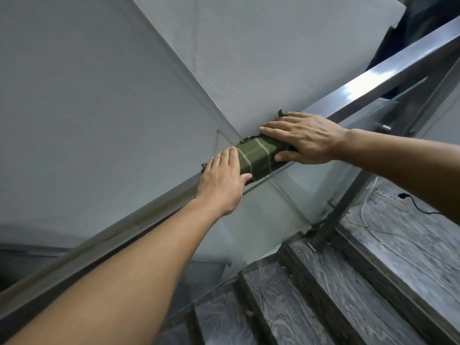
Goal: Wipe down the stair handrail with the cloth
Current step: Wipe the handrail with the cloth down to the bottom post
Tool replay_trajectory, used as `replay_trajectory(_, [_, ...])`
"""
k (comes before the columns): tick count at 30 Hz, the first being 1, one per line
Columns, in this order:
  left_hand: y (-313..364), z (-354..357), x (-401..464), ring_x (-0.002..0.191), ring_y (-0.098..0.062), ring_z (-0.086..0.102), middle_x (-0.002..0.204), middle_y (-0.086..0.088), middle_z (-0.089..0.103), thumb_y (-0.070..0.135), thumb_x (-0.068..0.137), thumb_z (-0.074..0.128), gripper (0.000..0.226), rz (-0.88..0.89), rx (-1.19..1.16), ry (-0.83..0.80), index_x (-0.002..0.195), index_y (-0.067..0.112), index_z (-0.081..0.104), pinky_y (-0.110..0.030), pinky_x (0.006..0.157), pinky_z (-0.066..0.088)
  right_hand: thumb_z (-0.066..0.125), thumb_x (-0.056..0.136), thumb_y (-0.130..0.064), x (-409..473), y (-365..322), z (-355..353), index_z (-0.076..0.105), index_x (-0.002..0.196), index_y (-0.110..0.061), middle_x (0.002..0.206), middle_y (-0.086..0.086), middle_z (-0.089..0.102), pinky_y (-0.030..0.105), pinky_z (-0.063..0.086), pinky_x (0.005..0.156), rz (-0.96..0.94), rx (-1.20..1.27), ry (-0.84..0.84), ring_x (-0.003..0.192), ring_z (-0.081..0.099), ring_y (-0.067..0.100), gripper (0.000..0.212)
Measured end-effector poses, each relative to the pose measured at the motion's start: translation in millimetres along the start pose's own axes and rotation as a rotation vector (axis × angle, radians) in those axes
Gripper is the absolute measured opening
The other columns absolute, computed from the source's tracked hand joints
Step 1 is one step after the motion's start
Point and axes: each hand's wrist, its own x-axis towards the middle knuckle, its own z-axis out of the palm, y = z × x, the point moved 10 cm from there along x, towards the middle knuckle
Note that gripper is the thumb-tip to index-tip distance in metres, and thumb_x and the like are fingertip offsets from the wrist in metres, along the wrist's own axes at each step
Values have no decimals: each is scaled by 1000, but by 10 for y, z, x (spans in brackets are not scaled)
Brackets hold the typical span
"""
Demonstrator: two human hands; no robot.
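Observation:
A square metal handrail [388, 70] runs diagonally from lower left to upper right. A dark green cloth [258, 155] with pale stripes is wrapped over the rail at mid-frame. My left hand [221, 180] presses on the cloth's lower end, fingers over the top and thumb on the near side. My right hand [306, 135] clamps the cloth's upper end, fingers flat across the top and thumb underneath. Frayed edges of the cloth stick out beyond both hands on the wall side.
A glass panel [286, 207] hangs below the rail, held by a metal post [348, 195]. Grey marble steps [348, 282] descend at lower right. A black cable [418, 207] and white wire lie on the landing. A grey wall [99, 95] stands close behind the rail.

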Motion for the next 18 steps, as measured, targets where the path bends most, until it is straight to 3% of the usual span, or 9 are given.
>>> replay_trajectory(7, [-493,-8,-430,134,-29,34,149,-12,32,46,92,43,71,-24,17,-20,145,8,15,-41,112,28,32,95,-60,227,-616,-10,24,151,-25,146,10,46,48,37,108,-137,-14,19,128,47,33,67])
replay_trajectory(18, [-1243,27,-1088,131,-30,34,143,-12,34,41,93,46,71,-34,68,-58,149,18,9,-44,112,28,26,94,-58,579,-1461,6,26,150,-33,145,11,47,47,41,104,-223,-8,-14,127,49,33,62])
